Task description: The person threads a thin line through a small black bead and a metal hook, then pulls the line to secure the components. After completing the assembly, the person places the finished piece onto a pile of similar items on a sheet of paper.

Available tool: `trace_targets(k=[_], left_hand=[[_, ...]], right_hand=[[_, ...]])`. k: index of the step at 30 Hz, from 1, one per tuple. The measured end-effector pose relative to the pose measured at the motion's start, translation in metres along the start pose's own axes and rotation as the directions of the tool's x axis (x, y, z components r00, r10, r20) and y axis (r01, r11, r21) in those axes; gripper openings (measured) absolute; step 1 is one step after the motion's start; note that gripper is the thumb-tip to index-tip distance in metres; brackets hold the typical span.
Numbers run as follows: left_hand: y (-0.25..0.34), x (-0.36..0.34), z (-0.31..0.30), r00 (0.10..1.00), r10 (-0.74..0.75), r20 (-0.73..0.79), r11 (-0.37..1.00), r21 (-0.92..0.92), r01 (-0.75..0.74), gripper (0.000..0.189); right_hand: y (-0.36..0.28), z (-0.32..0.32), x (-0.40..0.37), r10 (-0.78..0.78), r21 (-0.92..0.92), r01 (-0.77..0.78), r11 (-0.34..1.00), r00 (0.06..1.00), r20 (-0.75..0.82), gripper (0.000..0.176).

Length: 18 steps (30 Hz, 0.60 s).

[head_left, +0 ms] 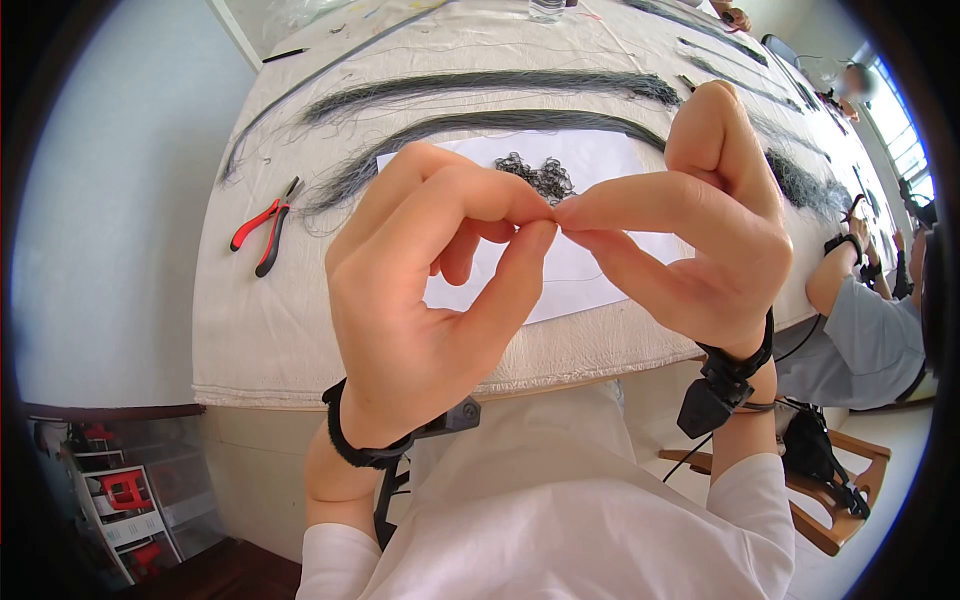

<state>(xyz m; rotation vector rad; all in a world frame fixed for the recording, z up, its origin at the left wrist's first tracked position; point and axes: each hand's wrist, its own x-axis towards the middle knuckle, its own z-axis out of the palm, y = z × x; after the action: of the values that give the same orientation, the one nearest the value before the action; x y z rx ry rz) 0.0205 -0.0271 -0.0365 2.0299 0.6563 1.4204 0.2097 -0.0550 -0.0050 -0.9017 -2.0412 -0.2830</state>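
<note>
My left hand (430, 270) and my right hand (700, 230) meet fingertip to fingertip over a white sheet of paper (590, 303). Each pinches thumb against forefinger on what looks like a thin wire, mostly hidden by the fingertips; a fine strand trails below them. Just behind the fingertips, a small heap of dark curled wire pieces (535, 175) lies on the paper. Long bundles of dark grey wire strands (480, 88) stretch across the table beyond. To the left of my left hand rest pliers (268, 228) with red and black handles.
A cream cloth covers the table (290, 340), whose near edge runs below my wrists. At the back stands a clear glass (547, 10). Another person's arm (835, 270) is at the right side, near a wooden chair (850, 480). A black pen-like stick (285, 55) lies at far left.
</note>
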Motion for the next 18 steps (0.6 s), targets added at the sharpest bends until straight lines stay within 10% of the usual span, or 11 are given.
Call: trace_targets(k=[18], left_hand=[[0.0014, 0.001, 0.0014, 1.0, -0.016, 0.018, 1.0, -0.016, 0.017, 0.015]], right_hand=[[0.0036, 0.0029, -0.0015, -0.118, -0.115, 0.111, 0.987, 0.991, -0.056, 0.035]])
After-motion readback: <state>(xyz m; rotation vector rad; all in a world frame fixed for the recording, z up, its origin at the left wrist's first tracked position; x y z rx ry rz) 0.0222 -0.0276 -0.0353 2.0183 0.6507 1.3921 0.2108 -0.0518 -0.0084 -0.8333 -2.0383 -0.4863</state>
